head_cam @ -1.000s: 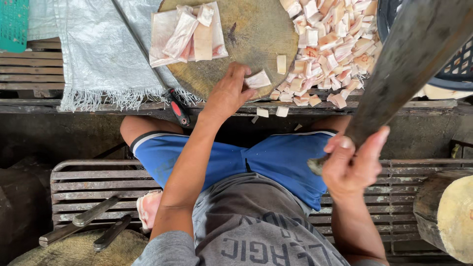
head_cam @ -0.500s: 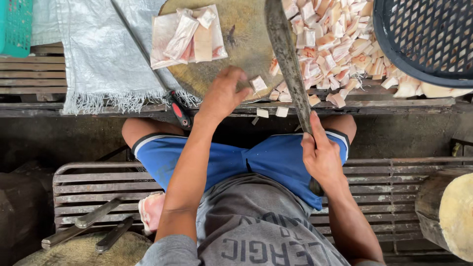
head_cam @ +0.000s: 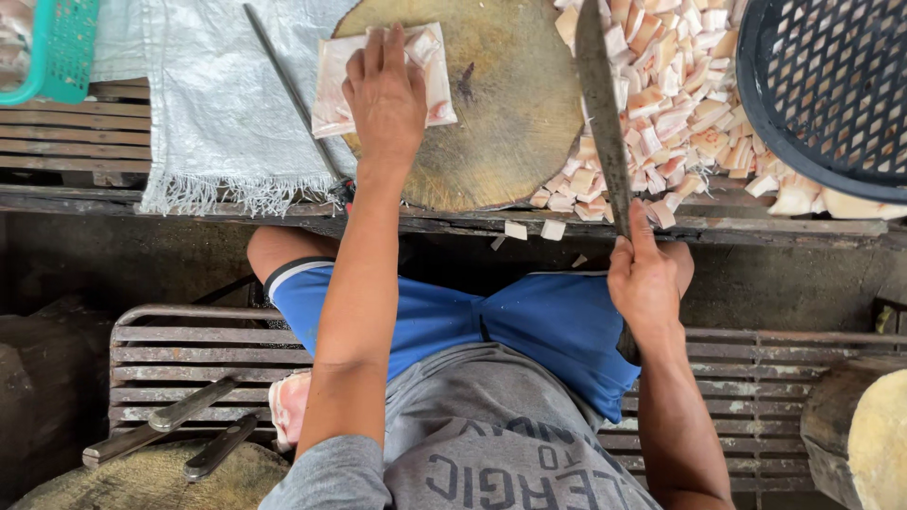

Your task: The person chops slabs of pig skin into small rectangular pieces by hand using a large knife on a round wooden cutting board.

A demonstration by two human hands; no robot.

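left hand flat on pale slabs; right hand wraps long cleaver.

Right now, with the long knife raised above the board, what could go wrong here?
1. The left hand lies flat on the pale slab on the round chopping block; a cut placed too close might hit its fingers.
2. The long knife in the right hand hangs over the pile of cut pieces; loose pieces already lie at the bench edge and more may fall.
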